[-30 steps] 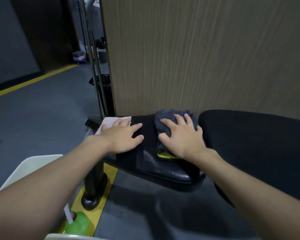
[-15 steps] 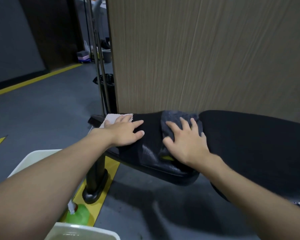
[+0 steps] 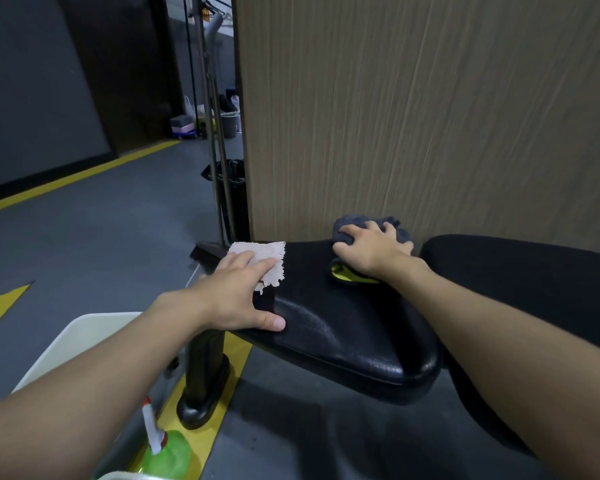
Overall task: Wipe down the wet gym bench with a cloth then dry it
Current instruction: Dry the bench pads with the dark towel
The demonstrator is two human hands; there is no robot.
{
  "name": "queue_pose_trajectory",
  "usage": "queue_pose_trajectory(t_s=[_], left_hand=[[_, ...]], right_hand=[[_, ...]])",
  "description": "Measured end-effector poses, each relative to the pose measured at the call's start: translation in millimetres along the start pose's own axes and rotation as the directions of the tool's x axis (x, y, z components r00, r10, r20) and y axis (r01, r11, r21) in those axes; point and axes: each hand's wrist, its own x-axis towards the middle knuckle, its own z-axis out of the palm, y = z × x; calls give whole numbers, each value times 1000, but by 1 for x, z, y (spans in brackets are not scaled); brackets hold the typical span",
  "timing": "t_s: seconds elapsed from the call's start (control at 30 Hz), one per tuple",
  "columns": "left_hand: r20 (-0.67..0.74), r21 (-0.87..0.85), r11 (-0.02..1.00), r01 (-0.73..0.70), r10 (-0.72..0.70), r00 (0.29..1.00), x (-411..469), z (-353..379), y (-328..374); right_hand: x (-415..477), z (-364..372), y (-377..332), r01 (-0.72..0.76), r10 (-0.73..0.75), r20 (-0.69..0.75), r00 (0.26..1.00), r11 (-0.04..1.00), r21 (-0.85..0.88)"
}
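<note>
In the head view we look down on a black padded bench (image 3: 343, 341) that stands against a wooden panel (image 3: 430, 116), and both of the person's bare arms reach out over it. We see the left hand (image 3: 236, 292) lying flat at the bench's left end. Its fingers (image 3: 253, 263) are straight and close together on top of a pale cloth (image 3: 272, 254), which is spread on the padding with a ragged edge showing past the hand, and the thumb rests on the near edge of the bench. We see the right hand (image 3: 371, 251) further back, at the far edge of the bench just beside the panel. Its fingers are spread and curled over a bunched grey cloth (image 3: 349, 225), gripping it against the padding; a yellow underside of that cloth peeks out below the wrist. To the right, a second black back pad (image 3: 520, 271) continues the bench. Under the left end we make out a black post (image 3: 205, 368) standing on a yellow stripe (image 3: 236, 351) on the grey floor (image 3: 84, 254). Near the bottom edge sit a white tub (image 3: 84, 337) and a green spray bottle (image 3: 168, 453), both partly hidden by the left forearm. A black bin (image 3: 236, 181) stands beside the panel's left edge.
</note>
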Motion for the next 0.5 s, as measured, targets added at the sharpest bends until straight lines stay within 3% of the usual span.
queue_pose_trajectory(t_s=[0.2,0.3,0.5], left_hand=[[6,90,995,31,-31,999,3,-3,6],[10,138,990,27,-29,1000,4,-3,4],[5,118,993,12,-13,1000,2,-2,4]], right_hand=[[10,18,-50,157,-156,6,988,988,-17],[1,17,-37,188,-187,-29,982,982,2],[-15,5,34,53,-47,-87,995,996,72]])
